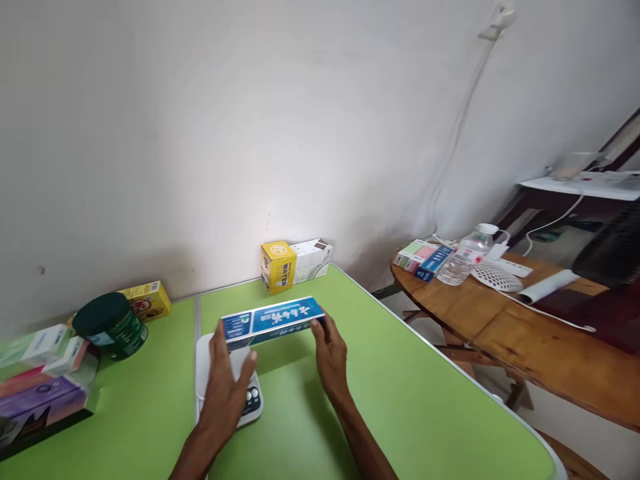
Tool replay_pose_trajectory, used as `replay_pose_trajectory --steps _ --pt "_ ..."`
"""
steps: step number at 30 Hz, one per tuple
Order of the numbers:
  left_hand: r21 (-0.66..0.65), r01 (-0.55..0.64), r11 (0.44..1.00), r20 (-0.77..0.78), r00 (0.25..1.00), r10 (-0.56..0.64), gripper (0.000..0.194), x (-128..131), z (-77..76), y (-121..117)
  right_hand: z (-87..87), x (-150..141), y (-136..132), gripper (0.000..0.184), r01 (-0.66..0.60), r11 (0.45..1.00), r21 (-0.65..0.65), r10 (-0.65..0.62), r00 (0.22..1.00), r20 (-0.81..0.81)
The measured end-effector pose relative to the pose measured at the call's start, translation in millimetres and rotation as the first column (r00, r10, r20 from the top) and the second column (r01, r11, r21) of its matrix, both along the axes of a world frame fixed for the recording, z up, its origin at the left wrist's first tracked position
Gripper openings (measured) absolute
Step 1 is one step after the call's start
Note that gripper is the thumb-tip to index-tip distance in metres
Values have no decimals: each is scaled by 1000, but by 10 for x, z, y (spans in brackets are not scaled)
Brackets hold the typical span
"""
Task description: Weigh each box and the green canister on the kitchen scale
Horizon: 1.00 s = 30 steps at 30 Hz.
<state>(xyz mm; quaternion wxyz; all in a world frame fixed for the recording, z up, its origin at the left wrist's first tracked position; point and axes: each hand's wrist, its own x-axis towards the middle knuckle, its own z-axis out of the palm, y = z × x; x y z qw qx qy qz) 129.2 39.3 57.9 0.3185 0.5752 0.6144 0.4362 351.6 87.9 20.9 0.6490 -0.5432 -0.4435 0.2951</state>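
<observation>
A long blue and white carton (273, 321) is held level between both my hands, just above a small white scale (205, 363) on the green table (400, 393). My left hand (225, 383) grips its left end, over the scale's platform and buttons. My right hand (330, 357) grips the right end, which reaches out past the scale. Whether the carton rests on the scale or hovers over it I cannot tell.
A yellow box (278, 267) and a white box (313, 259) stand by the wall. At left lie a dark green jar (113, 323), a yellow packet (147, 300) and stacked cartons (37, 380). A round wooden table (525, 327) with a bottle (465, 257) stands right.
</observation>
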Motion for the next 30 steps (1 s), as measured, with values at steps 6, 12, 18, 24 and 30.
replay_pose_trajectory --steps 6,12,18,24,30 --pt "-119 243 963 49 970 -239 99 813 -136 808 -138 840 575 78 196 979 -59 -186 972 141" --pt "-116 261 958 26 965 -260 100 1125 -378 1359 -364 1127 1145 79 216 972 -88 -190 952 241" --pt "-122 234 965 5 972 -235 108 1110 -577 1655 -532 1098 1529 70 196 976 -92 -163 946 278" --pt "-173 264 949 -20 962 -272 114 1098 -668 1816 -617 1081 1755 74 222 968 -118 -181 941 285" --pt "-192 299 935 -2 952 -305 119 1038 -489 1741 -670 925 1577 91 314 942 -117 -275 924 266"
